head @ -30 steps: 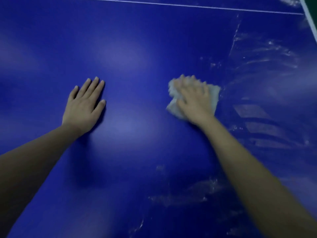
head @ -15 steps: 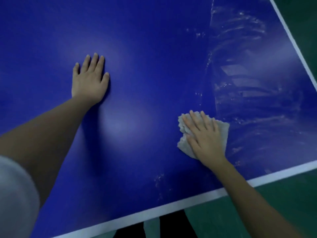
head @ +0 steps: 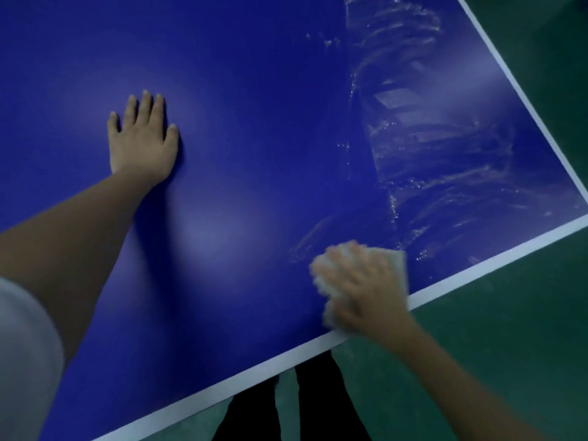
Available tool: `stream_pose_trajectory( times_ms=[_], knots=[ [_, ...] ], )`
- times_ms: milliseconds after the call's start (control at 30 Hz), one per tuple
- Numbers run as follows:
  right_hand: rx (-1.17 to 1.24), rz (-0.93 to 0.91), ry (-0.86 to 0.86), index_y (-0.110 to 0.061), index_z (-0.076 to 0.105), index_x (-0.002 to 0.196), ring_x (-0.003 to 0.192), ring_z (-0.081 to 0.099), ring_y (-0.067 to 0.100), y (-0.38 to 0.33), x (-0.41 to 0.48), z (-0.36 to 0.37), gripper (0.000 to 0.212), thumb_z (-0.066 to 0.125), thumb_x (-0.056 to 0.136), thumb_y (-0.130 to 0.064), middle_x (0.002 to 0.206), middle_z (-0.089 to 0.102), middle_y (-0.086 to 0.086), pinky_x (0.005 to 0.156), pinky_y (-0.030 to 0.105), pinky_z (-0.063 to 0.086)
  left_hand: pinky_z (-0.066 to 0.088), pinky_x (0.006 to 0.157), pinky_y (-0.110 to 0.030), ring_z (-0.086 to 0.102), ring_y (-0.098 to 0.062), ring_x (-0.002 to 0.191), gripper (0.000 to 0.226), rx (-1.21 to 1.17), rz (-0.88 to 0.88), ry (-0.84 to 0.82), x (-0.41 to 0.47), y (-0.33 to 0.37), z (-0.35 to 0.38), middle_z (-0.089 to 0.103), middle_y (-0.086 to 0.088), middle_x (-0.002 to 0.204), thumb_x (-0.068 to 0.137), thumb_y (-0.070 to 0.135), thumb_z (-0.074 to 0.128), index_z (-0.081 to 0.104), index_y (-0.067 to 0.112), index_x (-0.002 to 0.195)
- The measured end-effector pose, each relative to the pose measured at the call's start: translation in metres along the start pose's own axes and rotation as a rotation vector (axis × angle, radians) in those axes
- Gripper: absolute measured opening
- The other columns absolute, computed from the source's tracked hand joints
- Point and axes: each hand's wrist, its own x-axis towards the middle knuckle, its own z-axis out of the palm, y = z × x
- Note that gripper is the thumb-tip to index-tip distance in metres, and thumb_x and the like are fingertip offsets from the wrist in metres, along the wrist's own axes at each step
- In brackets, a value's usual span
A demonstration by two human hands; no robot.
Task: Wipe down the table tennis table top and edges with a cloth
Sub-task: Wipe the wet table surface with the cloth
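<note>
A short sleeve (head: pixel 25 361) of pale grey-white fabric covers the left upper arm. The fabric looks plain and its hem is a soft, rounded edge. Past the hem the left forearm (head: pixel 79 249) is bare to the wrist, long and slim. The left hand (head: pixel 141 148) shows sharply, with four fingers and the thumb each distinct. The right forearm (head: pixel 461 377) is bare as far as it shows. The right hand (head: pixel 362 291) is smeared by blur, its fingers only soft shapes. Lower down are two legs in black trousers (head: pixel 321 405), a narrow gap between them, the fabric too dark to show seams or folds.
</note>
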Motion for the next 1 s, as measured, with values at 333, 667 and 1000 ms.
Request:
stream_pose_trajectory(
  times_ms=[333, 667, 1000],
  knots=[
    [0.050, 0.362, 0.181, -0.025, 0.008, 0.150, 0.138, 0.031, 0.033, -0.056, 0.018, 0.008, 0.062, 0.023, 0.092, -0.043, 0.153, 0.031, 0.006, 0.110, 0.053, 0.027, 0.002, 0.116, -0.047, 0.001, -0.020, 0.145, 0.056, -0.010, -0.009, -0.010, -0.001, 0.002, -0.002, 0.006, -0.004, 0.158, 0.100, 0.037, 0.020, 0.009, 0.015, 0.151],
    [0.201, 0.823, 0.166, -0.024, 0.016, 0.151, 0.143, 0.015, 0.035, 0.114, 0.074, -0.013, 0.052, 0.024, 0.100, -0.035, 0.158, 0.017, 0.008, 0.113, 0.055, 0.015, 0.004, 0.115, -0.048, 0.003, -0.022, 0.145, 0.055, -0.008, 0.005, 0.012, 0.000, 0.000, 0.002, 0.009, -0.005, 0.158, 0.100, 0.035, 0.023, 0.012, 0.014, 0.150],
    [0.132, 0.177, 0.227, -0.025, 0.030, 0.146, 0.138, 0.033, 0.032, -0.031, 0.099, -0.016, 0.056, 0.030, 0.093, -0.043, 0.149, 0.038, 0.003, 0.109, 0.052, 0.027, 0.005, 0.115, -0.047, 0.005, -0.021, 0.145, 0.055, 0.003, -0.002, 0.028, -0.001, 0.000, 0.003, 0.010, -0.004, 0.158, 0.100, 0.035, 0.024, 0.013, 0.015, 0.150]
  ],
)
